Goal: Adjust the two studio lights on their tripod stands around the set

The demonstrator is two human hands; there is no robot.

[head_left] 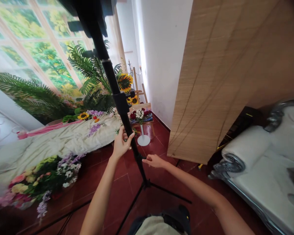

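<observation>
A black stand [115, 85] rises from spread tripod legs on the red tiled floor and leans toward the upper left, with a dark blurred head at its top. My left hand [122, 143] is wrapped round its pole at mid height, thumb in front. Lower on the pole, my right hand [153, 161] pinches a small knob at the joint above the legs. A collar with a black knob [131, 94] sits higher up, touched by neither hand.
On the left, a bed with cream cloth [105, 129] holds flowers; a bouquet [36, 179] stands before it. A white round-based flower stand [143, 140] is behind the pole. To the right are a hanging bamboo blind [201, 98] and a white sofa [264, 173]. Tripod legs spread near my feet.
</observation>
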